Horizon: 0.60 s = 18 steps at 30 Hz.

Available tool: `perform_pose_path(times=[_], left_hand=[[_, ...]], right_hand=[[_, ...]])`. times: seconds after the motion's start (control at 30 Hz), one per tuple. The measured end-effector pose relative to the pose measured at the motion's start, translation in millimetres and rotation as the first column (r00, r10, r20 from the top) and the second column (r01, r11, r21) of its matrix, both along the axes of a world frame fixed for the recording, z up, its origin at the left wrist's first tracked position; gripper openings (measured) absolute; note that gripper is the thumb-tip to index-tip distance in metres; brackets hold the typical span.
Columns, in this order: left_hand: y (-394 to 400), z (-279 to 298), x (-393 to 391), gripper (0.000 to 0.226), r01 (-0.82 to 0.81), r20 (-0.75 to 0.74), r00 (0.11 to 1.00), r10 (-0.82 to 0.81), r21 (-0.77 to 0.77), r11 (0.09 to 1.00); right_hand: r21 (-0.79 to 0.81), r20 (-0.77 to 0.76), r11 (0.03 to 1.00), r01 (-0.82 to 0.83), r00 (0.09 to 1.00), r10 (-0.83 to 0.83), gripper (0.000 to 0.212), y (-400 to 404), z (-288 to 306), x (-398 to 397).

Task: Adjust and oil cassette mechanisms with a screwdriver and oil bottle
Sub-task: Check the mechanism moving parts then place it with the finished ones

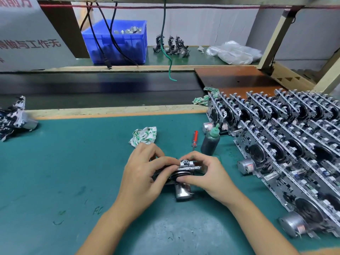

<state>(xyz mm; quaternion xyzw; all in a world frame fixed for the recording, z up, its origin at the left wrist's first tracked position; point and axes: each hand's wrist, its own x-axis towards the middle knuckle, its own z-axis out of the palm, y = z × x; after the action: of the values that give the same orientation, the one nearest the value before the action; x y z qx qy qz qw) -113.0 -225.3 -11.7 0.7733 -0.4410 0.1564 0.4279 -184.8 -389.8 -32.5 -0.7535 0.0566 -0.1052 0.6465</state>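
Low in the middle of the frame, both hands hold one cassette mechanism [181,169] just above the green desk [60,162]. The left hand [145,172] curls its fingers over the mechanism's left side and top; the right hand [204,173] pinches its right end, with the thumb underneath near the flywheel. The silver motor [183,192] hangs below, close to the desk.

To do this step well, I judge the unit should be kept level and steadied by the left hand alone, so the right can reach for a tool without letting it drop onto its motor.

Up and to the right of the hands, the red-handled screwdriver [194,138] lies on the desk, and the dark oil bottle [210,141] with its green cap stands just beside it, both within easy reach. A crumpled rag [144,135] lies just above the left hand. Rows of stacked mechanisms [285,135] fill the right side, near the bottle; a careless reach could tip it. A blue bin [117,41] sits at upper left.
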Motion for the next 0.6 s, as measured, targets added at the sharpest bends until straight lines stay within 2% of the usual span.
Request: perform_pose_path(times=[0.13,0.37,0.43,0.5,0.53,0.6], left_hand=[[2,0,1,0.021,0.044,-0.048,0.998,-0.045,-0.016,0.999],[1,0,1,0.02,0.008,-0.002,1.0,-0.008,0.033,0.999],[2,0,2,0.02,0.009,-0.002,1.0,-0.009,0.044,0.999],[2,1,2,0.021,0.005,-0.001,1.0,-0.005,0.052,0.999],[2,2,2,0.021,0.002,-0.003,1.0,-0.002,0.055,0.999],[1,2,1,0.021,0.003,-0.01,1.0,-0.002,0.06,0.998]], right_hand=[[0.006,0.016,1.0,-0.004,1.0,0.004,0.031,0,0,0],[-0.044,0.018,0.999,-0.028,0.999,0.029,0.031,-3,-3,-6],[-0.277,0.033,0.96,0.041,0.999,-0.033,0.032,-6,-6,-12],[-0.565,0.122,0.813,0.138,0.989,-0.083,0.038,-9,-9,-19],[-0.646,0.147,0.747,0.155,0.986,-0.077,0.041,-9,-11,-20],[-0.713,0.145,0.686,0.146,0.988,-0.059,0.043,-8,-9,-20]])
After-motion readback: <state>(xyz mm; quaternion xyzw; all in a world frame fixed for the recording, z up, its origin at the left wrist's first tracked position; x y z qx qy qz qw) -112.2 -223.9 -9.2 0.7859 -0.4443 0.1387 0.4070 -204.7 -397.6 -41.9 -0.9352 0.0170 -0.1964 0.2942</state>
